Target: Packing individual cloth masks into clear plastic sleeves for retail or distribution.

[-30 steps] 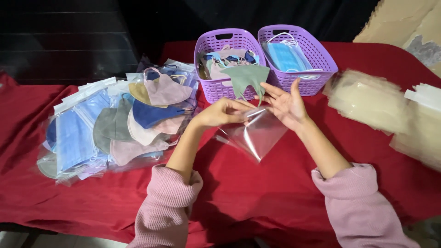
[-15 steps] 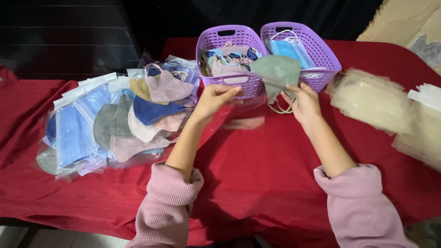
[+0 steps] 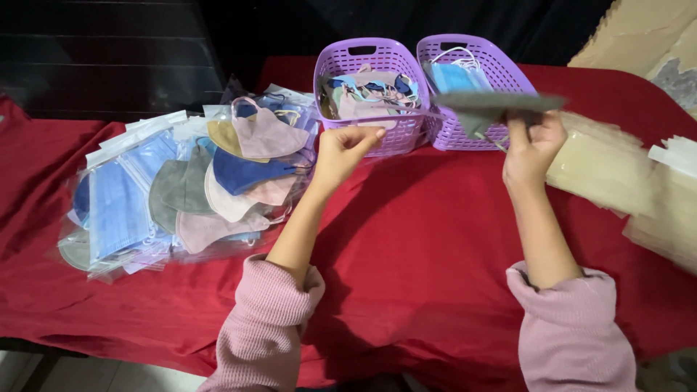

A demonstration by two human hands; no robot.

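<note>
A red cloth (image 3: 406, 254) covers the table. On its left side lies a loose heap of face masks (image 3: 181, 189) in clear plastic sleeves, blue, grey, pink, tan and navy, overlapping one another. At the right edge sits a stack of pale beige packets (image 3: 617, 174), partly blurred, with crumpled brown paper (image 3: 646, 33) behind it in the far corner. Beyond the table the background is dark.

A heap of clear, flat plastic sleeves (image 3: 138, 210) holding blue, grey, pink and tan face masks lies at the left on the red cloth. Blurred pale beige flat packets (image 3: 617, 174) are stacked at the right edge.
</note>
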